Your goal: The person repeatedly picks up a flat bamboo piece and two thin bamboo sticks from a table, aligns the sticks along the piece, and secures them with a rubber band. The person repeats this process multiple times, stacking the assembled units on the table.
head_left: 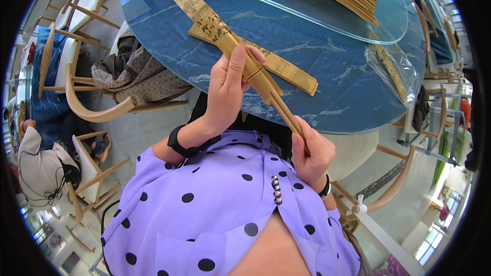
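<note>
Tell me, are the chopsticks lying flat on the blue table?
No, the chopsticks are held up off the blue table, with the left hand around their paper sleeve and the right hand gripping their bare ends.

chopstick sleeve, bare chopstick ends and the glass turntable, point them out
chopstick sleeve (pixel 254 69), head view, on its tan middle beside the left thumb
bare chopstick ends (pixel 284 111), head view, on the sticks between the hands
glass turntable (pixel 327 18), head view, on its clear near rim

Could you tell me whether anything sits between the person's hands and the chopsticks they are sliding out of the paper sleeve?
Nothing visible does. The left hand grips the paper sleeve directly, and the right hand holds the bare ends of the chopsticks just off the edge of the blue table. More flat sleeves lie beyond, clear of both hands.
</note>
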`<action>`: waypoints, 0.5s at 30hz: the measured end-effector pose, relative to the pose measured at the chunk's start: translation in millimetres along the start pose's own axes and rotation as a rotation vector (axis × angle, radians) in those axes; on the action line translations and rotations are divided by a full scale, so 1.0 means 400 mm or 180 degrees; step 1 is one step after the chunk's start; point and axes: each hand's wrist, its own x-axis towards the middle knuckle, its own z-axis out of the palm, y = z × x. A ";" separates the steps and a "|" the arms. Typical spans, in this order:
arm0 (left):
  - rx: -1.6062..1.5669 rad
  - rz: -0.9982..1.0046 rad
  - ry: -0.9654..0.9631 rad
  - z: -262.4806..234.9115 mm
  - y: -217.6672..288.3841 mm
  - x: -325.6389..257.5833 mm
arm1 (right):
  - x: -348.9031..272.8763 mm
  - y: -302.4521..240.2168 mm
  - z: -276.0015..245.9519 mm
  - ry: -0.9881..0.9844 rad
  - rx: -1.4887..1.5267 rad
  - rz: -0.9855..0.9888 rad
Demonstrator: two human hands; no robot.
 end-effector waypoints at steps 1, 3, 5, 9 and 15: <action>-0.0001 -0.0032 -0.0006 -0.001 0.005 0.000 | -0.001 0.001 0.001 0.0019 0.0000 -0.0010; 0.0171 -0.0124 -0.0212 0.003 0.003 -0.010 | -0.004 0.002 0.002 0.0058 0.0000 -0.0029; 0.0250 -0.0150 -0.0272 0.009 -0.003 -0.021 | -0.009 0.001 -0.001 0.0034 -0.0071 -0.0047; 0.0189 -0.0123 -0.0187 0.020 -0.012 -0.035 | -0.010 -0.003 0.000 0.0070 -0.0054 -0.0078; 0.0209 -0.0063 -0.0223 0.045 -0.024 -0.049 | 0.003 -0.019 0.005 -0.0012 -0.0034 0.0110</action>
